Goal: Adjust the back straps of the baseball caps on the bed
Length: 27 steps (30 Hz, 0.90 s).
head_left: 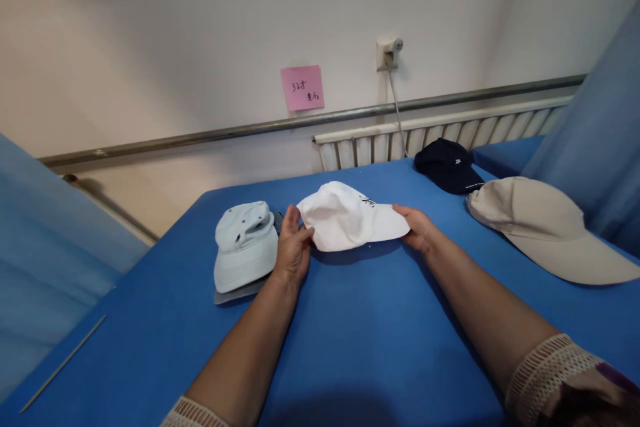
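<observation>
A white cap [337, 217] is held between two hands over the middle of the blue cover [340, 333], with its crown to the left and its brim to the right; whether it is lifted or resting cannot be told. The back edge of the crown is gripped by the left hand [294, 250], the thumb laid against the cloth and the other fingers partly extended upward. The tip of the brim is pinched by the right hand [419, 230], the fingers closed on it and partly hidden. A dark mark is borne on the front of the crown. Just beside the left hand, a pale blue cap [245, 243] is set on top of a grey item [241, 293], which is mostly covered. At the far right a black cap [443, 161] is placed, and nearer, a large beige cap [540, 220] is laid with its brim to the right. A thin stick [63, 365] is seen at the near left. On the wall behind, a pink note [303, 88] is stuck above a metal rail [225, 136], and a plug [389, 57] is fitted in a socket to its right.
</observation>
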### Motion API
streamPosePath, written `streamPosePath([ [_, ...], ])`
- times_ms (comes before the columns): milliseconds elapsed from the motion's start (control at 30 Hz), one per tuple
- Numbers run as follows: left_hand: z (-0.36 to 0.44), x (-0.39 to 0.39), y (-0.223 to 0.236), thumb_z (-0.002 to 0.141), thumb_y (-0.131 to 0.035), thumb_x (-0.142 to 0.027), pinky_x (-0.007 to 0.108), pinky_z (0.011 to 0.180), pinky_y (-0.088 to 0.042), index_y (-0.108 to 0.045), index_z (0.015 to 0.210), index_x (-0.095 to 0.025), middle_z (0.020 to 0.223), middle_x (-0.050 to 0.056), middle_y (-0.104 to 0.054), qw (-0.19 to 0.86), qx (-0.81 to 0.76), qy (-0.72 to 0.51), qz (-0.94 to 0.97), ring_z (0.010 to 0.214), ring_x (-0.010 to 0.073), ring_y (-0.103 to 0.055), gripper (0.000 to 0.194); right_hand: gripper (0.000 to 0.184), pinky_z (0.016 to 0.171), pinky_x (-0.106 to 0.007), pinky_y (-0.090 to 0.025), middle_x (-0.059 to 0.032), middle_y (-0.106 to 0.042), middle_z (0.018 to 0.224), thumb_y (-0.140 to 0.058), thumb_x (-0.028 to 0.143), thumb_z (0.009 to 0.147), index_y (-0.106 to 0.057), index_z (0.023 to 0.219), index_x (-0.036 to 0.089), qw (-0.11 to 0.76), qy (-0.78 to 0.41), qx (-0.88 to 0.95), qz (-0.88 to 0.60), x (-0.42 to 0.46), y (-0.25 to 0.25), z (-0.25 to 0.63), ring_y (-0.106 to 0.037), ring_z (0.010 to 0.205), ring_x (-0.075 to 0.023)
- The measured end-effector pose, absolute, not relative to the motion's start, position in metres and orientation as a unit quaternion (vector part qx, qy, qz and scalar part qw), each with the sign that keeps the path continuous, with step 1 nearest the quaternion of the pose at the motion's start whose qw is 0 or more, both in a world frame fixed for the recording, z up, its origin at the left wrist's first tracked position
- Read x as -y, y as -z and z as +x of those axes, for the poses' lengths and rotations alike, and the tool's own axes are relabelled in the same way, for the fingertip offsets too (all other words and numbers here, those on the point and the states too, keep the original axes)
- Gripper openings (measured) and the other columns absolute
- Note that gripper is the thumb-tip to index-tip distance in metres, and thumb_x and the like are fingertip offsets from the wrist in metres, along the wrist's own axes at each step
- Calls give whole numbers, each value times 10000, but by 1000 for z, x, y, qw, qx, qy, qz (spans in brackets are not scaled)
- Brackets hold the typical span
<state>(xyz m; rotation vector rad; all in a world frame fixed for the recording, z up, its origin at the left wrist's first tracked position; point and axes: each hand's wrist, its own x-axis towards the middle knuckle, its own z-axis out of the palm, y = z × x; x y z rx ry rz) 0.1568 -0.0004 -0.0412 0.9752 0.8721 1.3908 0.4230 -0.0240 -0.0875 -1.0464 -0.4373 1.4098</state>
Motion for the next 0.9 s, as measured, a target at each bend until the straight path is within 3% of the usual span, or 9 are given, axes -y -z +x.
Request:
streamPosePath([
  [67,151,-5,44,619,-665,-35,259,848,-529,-518,1251,-309,1508,53,-371,557,-398,-620,383,1144,195,-598,705,220,753,-381,-598,-131,-734,846,-470,216,842,-665,887,123,663,-593,150,-433,23,85,426,-706,810,-240],
  [167,149,-7,51,671,-630,-49,278,798,-541,-566,1107,-238,1294,80,-549,541,-456,-631,320,949,149,-663,479,231,817,-366,-595,-112,-731,936,-442,194,833,-650,923,150,727,-551,112,-393,22,83,424,-695,938,-227],
  [300,167,9,60,713,-678,-120,296,744,-539,-625,939,-159,1073,108,-661,627,-446,-539,343,834,155,-674,236,307,859,-363,-587,-64,-726,1029,-524,131,776,-630,1056,197,742,-576,124,-320,31,81,395,-654,1072,-211],
  [400,185,27,64,719,-754,-258,307,748,-537,-645,947,-151,1072,128,-685,695,-406,-459,375,882,190,-672,275,370,820,-341,-588,-44,-726,1038,-613,107,744,-624,1095,224,704,-625,153,-302,44,81,359,-661,1043,-207],
  [500,195,37,67,714,-766,-301,340,810,-539,-642,980,-156,1065,117,-694,692,-379,-474,390,920,205,-663,327,316,701,-293,-569,-53,-726,1028,-705,198,753,-648,1063,220,645,-665,205,-317,56,81,332,-686,888,-190],
  [667,176,33,43,703,-761,-204,343,796,-548,-641,966,-166,985,83,-709,636,-383,-553,378,855,190,-658,291,276,608,-243,-498,-57,-727,878,-784,286,706,-674,932,171,568,-691,308,-324,65,81,324,-657,705,-136],
  [900,80,40,-20,728,-707,-100,196,652,-569,-668,909,-135,893,45,-713,500,-411,-677,351,732,120,-662,189,301,583,-243,-490,-59,-713,839,-782,316,702,-639,921,167,534,-686,353,-347,62,89,326,-649,661,-129],
])
